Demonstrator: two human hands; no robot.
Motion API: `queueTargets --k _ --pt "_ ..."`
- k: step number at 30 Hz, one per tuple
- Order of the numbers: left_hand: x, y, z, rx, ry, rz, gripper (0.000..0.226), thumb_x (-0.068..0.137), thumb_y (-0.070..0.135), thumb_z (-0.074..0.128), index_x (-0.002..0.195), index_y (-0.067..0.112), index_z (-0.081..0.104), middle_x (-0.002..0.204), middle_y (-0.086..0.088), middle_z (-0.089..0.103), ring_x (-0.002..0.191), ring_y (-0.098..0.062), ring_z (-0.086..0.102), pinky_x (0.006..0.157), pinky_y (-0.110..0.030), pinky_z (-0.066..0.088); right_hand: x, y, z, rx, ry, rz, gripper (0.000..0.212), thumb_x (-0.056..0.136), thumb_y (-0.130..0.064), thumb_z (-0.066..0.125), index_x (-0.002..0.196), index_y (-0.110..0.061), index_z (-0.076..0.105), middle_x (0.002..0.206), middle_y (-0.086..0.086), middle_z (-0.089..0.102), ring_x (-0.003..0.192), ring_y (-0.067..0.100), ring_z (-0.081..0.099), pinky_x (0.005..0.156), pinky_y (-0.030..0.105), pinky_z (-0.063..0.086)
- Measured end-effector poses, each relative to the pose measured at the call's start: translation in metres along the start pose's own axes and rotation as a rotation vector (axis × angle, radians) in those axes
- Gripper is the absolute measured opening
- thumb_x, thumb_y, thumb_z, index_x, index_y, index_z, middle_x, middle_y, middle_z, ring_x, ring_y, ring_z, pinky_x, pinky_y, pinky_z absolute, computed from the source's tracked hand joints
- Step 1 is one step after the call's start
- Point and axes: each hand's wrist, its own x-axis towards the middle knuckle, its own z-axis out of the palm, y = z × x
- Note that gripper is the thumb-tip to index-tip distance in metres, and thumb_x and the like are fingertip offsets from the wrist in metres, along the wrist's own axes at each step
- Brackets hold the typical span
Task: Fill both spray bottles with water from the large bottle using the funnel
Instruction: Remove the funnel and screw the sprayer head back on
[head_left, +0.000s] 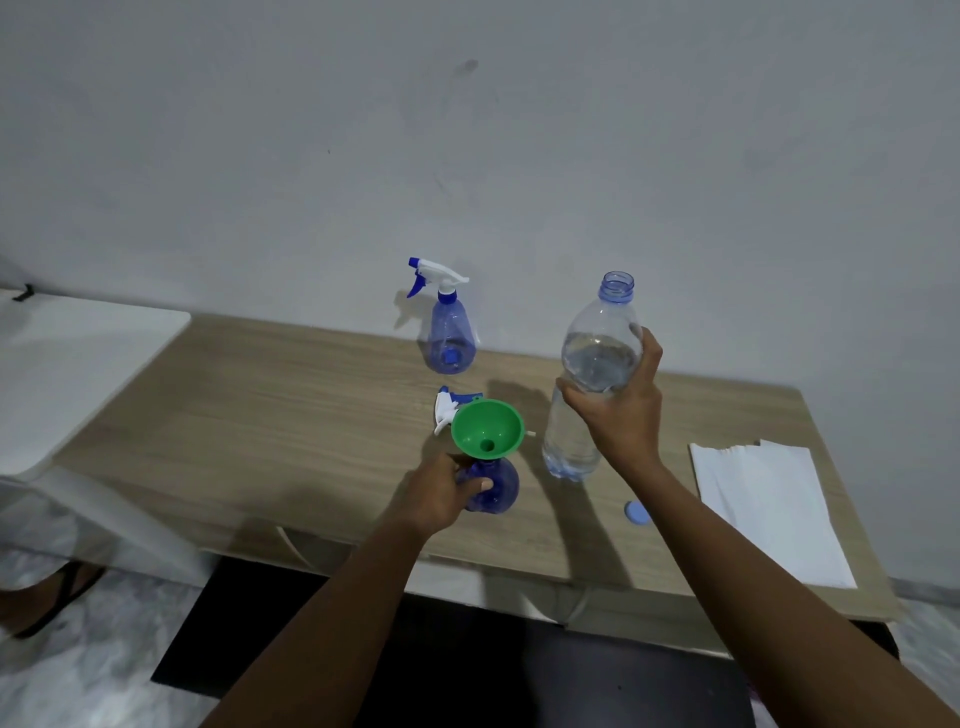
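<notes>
**Both hands clamped, funnel seated**

Left hand (441, 493) grips the open spray bottle (496, 486) near the tabletop (260, 415) front edge, with the green funnel (487, 427) in its neck. Right hand (618, 410) grips the uncapped large bottle (592, 364), upright beside it. Loose sprayer head (448, 408) is half hidden behind the funnel. Second spray bottle (449, 332) stands at the wall. Cap (637, 512) and paper towel (769, 509) lie to the right.

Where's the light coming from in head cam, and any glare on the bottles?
Head view: dim, bluish, slightly soft; the far spray bottle throws its shadow left onto the wall, so light likely comes from the right; no hard glare on the large water bottle; wide-angle lens bows the table edges.
</notes>
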Motion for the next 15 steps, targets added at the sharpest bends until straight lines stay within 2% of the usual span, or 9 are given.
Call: queueTargets --k 2,4,6,8,11,13,15 --pt "0.000 -0.004 0.001 0.006 0.004 0.003 0.027 0.075 0.057 0.070 0.098 0.059 0.056 0.100 0.011 0.073 0.099 -0.018 0.069 0.092 -0.043 0.055 -0.004 0.004 0.000 -0.010 -0.011 0.006 0.103 0.069 -0.037 0.092 0.148 -0.034 0.026 0.129 -0.003 0.059 0.110 0.021 0.063 0.089 0.042 0.058" --pt "0.002 -0.010 0.003 0.032 -0.002 0.002 0.036 0.070 0.071 0.061 0.103 0.058 0.053 0.097 0.011 0.074 0.095 -0.018 0.070 0.090 -0.044 0.056 -0.009 0.007 -0.001 0.000 -0.025 0.023 0.100 0.070 -0.039 0.091 0.148 -0.030 0.028 0.133 -0.005 0.058 0.110 0.015 0.060 0.091 0.040 0.056" --pt "0.002 -0.014 0.005 0.053 -0.008 -0.004 0.041 0.069 0.078 0.054 0.103 0.056 0.055 0.094 0.011 0.075 0.092 -0.017 0.071 0.088 -0.044 0.057 -0.015 0.011 -0.003 0.031 -0.049 0.051 0.089 0.074 -0.038 0.089 0.143 -0.030 0.035 0.128 -0.013 0.057 0.108 0.010 0.059 0.093 0.038 0.055" --pt "0.003 -0.017 0.007 0.067 -0.006 -0.015 0.035 0.069 0.079 0.051 0.097 0.059 0.056 0.092 0.010 0.075 0.089 -0.018 0.071 0.085 -0.044 0.058 -0.028 0.015 -0.002 0.062 -0.063 0.059 0.078 0.077 -0.036 0.087 0.139 -0.035 0.039 0.128 -0.015 0.057 0.110 0.005 0.059 0.095 0.034 0.053" --pt "0.001 -0.016 0.007 0.089 0.006 -0.023 0.031 0.069 0.080 0.049 0.087 0.058 0.061 0.086 0.007 0.074 0.084 -0.020 0.070 0.081 -0.044 0.058 -0.061 0.027 0.006 0.039 0.091 0.126 0.081 0.075 -0.039 0.087 0.142 -0.027 0.043 0.138 -0.004 0.050 0.122 0.011 0.053 0.099 0.033 0.048" --pt "0.000 -0.014 0.007 0.100 0.021 -0.020 0.043 0.070 0.080 0.047 0.091 0.047 0.066 0.086 0.006 0.074 0.084 -0.022 0.070 0.080 -0.044 0.058 -0.084 0.029 0.014 -0.017 0.227 0.136 0.069 0.075 -0.032 0.088 0.132 -0.018 0.051 0.128 0.002 0.050 0.112 0.017 0.054 0.094 0.038 0.050" --pt "-0.003 -0.012 0.005 0.121 0.019 -0.005 0.045 0.074 0.076 0.048 0.094 0.041 0.068 0.087 0.006 0.074 0.083 -0.021 0.069 0.080 -0.044 0.058 -0.100 0.030 0.024 -0.041 0.222 0.047 0.045 0.076 -0.018 0.086 0.112 -0.017 0.059 0.108 -0.002 0.055 0.096 0.018 0.055 0.086 0.047 0.052"
